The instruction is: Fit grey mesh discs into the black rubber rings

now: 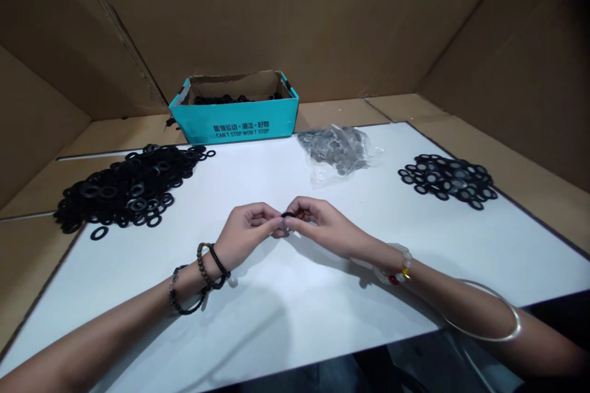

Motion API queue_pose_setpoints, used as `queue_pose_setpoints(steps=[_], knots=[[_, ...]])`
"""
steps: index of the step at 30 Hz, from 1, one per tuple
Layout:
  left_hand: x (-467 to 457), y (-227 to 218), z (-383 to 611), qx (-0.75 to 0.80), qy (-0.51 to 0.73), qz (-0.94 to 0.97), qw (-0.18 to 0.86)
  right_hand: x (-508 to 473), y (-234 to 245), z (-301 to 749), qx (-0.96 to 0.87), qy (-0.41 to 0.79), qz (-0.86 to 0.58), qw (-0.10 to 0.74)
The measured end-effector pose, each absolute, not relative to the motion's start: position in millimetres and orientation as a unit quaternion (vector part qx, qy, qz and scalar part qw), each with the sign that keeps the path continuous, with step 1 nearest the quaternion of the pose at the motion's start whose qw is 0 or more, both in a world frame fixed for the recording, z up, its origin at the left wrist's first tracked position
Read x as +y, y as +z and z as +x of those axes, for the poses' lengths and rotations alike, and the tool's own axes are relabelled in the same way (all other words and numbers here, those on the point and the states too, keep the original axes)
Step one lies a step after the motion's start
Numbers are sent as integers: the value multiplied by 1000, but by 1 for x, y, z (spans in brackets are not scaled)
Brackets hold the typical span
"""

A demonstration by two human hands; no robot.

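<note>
1. Item in hand: one black rubber washer [288,215], held above the middle of the white board [281,325], toward its near edge. It is partly hidden by the fingers.
2. Hands: two in view, both the person's own. The left hand [251,227] and right hand [322,227] meet at the washer, their curled fingertips together and clamped on it from either side. A small pale item shows beneath the fingertips; it is too small to identify.
3. Left heap: one heap of black washers [129,187] at the far left corner of the board, too many and too overlapped to count. One loose washer [99,233] lies just off its near side.
4. Right heap: one smaller, looser heap of black washers [447,181] near the board's far right edge; count not possible.
5. Bag: one clear plastic bag of grey discs [338,150] at the far edge, right of centre.
6. Box: one teal cardboard box [235,126], open-topped, stands just beyond the far edge and holds more black washers [225,99].
7. Worn items: several dark beaded bracelets [200,276] on the left wrist; one pale beaded bracelet [396,264] on the right wrist and one thin metal bangle [483,313] on the right forearm.
</note>
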State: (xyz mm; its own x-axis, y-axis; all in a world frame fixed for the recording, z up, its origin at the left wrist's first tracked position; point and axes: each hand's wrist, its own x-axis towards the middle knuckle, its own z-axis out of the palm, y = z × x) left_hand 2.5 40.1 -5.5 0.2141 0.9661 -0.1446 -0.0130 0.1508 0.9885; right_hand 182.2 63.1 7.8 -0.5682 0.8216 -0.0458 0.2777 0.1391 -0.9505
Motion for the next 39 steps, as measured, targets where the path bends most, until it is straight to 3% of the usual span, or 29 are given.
queue_pose_setpoints(steps=[9, 22, 30, 39], knots=[[41, -5, 5, 485, 408, 501, 590, 69, 7, 183, -646, 630, -361, 235], [41, -5, 6, 487, 421, 499, 580, 58, 2, 177, -721, 466, -406, 313], [38, -4, 9, 505, 471, 501, 522, 56, 5, 175, -725, 444, -392, 352], [39, -8, 7, 491, 485, 493, 531, 59, 4, 174, -704, 487, -378, 353]])
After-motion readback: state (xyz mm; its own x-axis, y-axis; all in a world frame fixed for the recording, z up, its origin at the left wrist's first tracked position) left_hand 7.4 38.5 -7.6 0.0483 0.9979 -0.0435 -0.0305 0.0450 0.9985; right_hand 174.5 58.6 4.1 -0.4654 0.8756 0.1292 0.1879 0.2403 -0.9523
